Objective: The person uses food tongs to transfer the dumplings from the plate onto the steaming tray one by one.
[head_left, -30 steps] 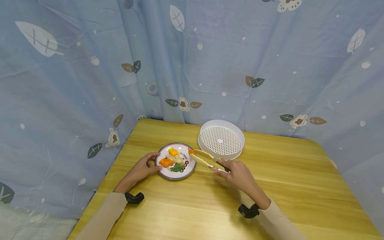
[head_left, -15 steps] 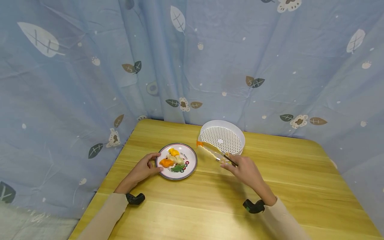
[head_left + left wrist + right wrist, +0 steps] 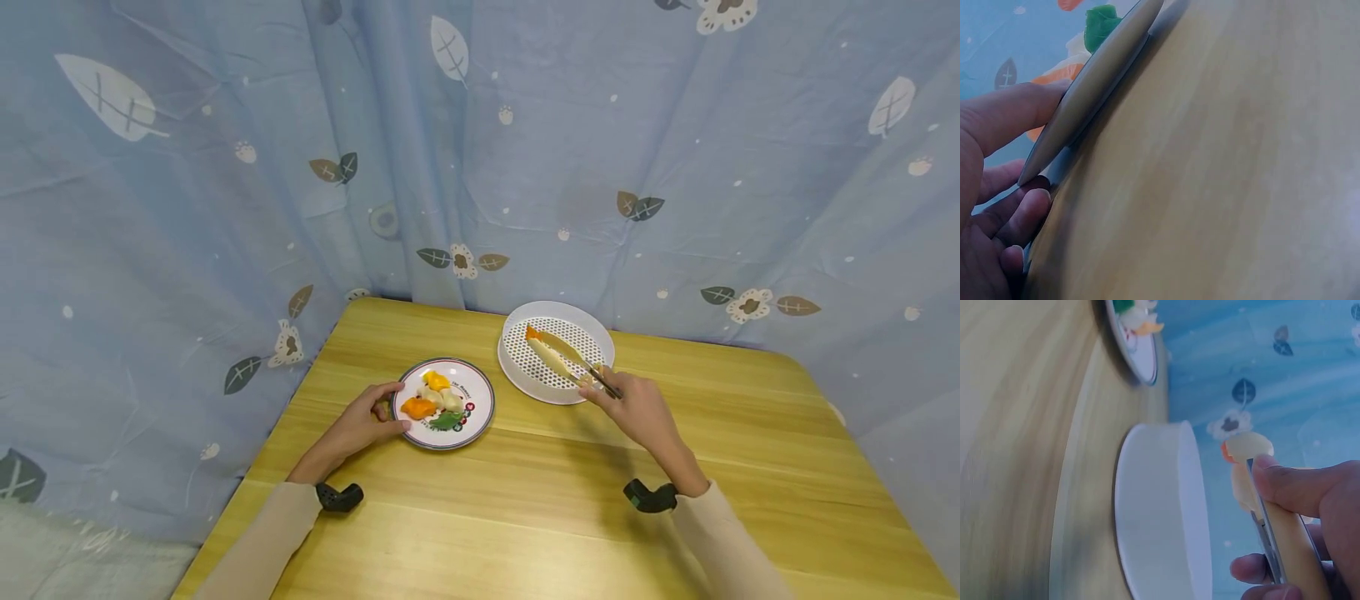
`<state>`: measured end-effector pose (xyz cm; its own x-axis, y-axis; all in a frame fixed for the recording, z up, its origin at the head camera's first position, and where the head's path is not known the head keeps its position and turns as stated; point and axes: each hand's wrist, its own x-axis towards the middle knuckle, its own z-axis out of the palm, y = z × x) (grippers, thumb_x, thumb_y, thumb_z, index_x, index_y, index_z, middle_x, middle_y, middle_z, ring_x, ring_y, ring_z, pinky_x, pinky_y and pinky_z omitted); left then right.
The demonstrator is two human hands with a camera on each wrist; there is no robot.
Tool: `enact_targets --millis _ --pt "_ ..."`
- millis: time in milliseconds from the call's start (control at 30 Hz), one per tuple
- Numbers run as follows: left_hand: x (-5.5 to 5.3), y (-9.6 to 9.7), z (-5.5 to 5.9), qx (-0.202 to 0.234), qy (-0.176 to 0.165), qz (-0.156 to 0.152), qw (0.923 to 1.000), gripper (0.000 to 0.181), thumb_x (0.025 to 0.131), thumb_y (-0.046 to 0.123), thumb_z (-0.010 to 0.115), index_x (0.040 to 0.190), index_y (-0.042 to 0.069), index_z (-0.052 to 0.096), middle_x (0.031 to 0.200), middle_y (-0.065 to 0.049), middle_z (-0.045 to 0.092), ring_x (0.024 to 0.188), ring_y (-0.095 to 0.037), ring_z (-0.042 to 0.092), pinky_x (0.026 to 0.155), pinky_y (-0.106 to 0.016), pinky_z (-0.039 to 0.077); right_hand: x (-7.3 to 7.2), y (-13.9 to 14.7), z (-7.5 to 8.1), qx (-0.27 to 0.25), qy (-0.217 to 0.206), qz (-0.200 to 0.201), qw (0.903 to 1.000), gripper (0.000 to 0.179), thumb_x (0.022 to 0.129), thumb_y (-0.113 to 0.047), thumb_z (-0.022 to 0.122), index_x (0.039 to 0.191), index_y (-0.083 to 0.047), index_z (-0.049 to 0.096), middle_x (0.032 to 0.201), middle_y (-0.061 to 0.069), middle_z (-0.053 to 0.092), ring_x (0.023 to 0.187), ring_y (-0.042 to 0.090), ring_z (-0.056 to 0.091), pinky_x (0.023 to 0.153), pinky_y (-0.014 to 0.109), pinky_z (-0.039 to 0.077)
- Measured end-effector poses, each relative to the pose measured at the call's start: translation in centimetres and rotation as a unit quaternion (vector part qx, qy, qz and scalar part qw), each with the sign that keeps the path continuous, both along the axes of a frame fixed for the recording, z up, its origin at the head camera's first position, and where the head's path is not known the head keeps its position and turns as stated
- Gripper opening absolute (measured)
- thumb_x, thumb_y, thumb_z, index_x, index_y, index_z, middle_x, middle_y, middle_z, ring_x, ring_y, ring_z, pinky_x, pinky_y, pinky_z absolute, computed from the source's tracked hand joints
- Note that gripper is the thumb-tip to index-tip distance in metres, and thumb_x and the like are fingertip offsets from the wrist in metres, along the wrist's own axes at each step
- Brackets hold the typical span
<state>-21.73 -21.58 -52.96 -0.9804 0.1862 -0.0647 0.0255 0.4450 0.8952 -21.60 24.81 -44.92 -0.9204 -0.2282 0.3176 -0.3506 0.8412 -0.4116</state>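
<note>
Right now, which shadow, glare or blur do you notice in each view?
Head: soft shadow below the right hand, pale glare on the yellow wood-grain table; left wrist: grain beside the round white plate looks blurred; right wrist: the blue leaf-printed cloth curtain looks soft.

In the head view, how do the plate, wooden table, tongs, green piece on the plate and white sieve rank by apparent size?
Largest to smallest:
Wooden table
White sieve, only slightly larger than next
Plate
Tongs
Green piece
</note>
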Motion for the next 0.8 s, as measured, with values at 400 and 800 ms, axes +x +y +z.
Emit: enact_targets --millis 400,800 --pt "0.1 0.1 0.1 -0.001 -0.003 -0.001 1.0 0.071 0.088 0.027 0.085 0.149 0.013 0.051 0.119 -0.013 0.05 0.092 -0.026 0.045 0.074 -0.033 0.037 -2.8 2.4 -1.0 0.03 -0.042 -0.048 0.9975 0.067 0.096 -0.049 0.07 0.136 0.005 0.062 0.067 0.006 0.056 0.061 0.023 0.045 0.057 0.036 0.035" --pt "0.0 0.1 0.0 -0.007 -0.007 0.003 0.9999 0.073 0.087 0.028 0.086 0.149 0.015 0.051 0.108 -0.012 0.051 0.089 -0.025 0.046 0.071 -0.032 0.037 -5.0 3.1 -1.9 0.063 -0.067 -0.065 0.9937 0.063 0.097 -0.046 0.069 0.133 0.007 0.065 0.066 0.009 0.052 0.065 0.026 0.047 0.059 0.037 0.034"
